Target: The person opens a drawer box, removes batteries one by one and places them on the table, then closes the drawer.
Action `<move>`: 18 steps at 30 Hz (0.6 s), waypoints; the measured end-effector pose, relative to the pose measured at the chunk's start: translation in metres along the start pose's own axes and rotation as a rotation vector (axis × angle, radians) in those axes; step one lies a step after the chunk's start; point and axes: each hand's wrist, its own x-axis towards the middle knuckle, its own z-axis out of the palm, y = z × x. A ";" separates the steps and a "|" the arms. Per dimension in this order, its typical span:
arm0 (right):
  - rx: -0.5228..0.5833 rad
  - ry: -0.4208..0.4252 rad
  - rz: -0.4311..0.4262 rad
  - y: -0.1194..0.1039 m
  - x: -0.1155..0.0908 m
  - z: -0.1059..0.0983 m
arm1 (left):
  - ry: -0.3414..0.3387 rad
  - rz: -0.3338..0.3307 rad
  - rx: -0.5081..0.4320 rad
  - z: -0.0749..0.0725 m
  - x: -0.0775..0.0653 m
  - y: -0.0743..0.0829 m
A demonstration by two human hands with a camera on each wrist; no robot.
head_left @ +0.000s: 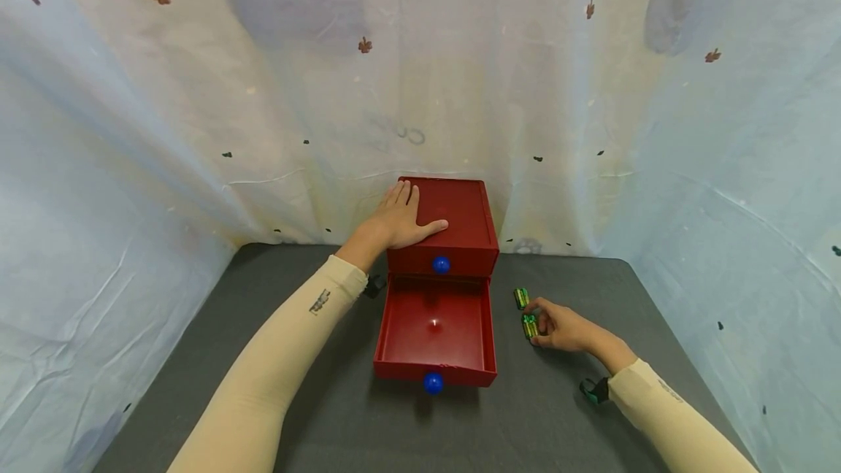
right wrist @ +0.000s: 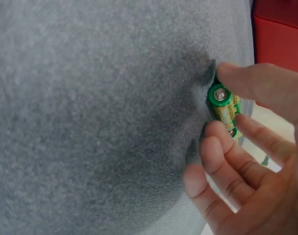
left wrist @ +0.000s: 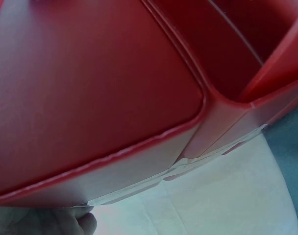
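Note:
My left hand (head_left: pixel 397 223) lies with spread fingers on top of a small red drawer cabinet (head_left: pixel 460 203), near its left edge. Below the upper drawer, with its blue knob (head_left: pixel 442 265), the lower drawer (head_left: pixel 434 320) is pulled out and has nothing in it. To the right, my right hand (head_left: pixel 561 327) has its thumb and fingers curled round green-and-gold batteries (head_left: pixel 530 326) at the table. The right wrist view shows a battery (right wrist: pixel 222 103) between the thumb (right wrist: pixel 237 81) and the fingertips, its metal end facing the camera. More green batteries (head_left: pixel 521 298) lie just beyond that hand.
The grey table (head_left: pixel 315 414) carries the cabinet near its back edge. Pale patterned curtains (head_left: pixel 328 108) hang behind and at both sides. A second blue knob (head_left: pixel 433 383) sticks out from the front of the pulled-out drawer.

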 end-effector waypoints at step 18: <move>0.018 0.202 -0.097 -0.023 -0.021 0.007 | -0.002 0.003 -0.011 -0.001 0.000 0.000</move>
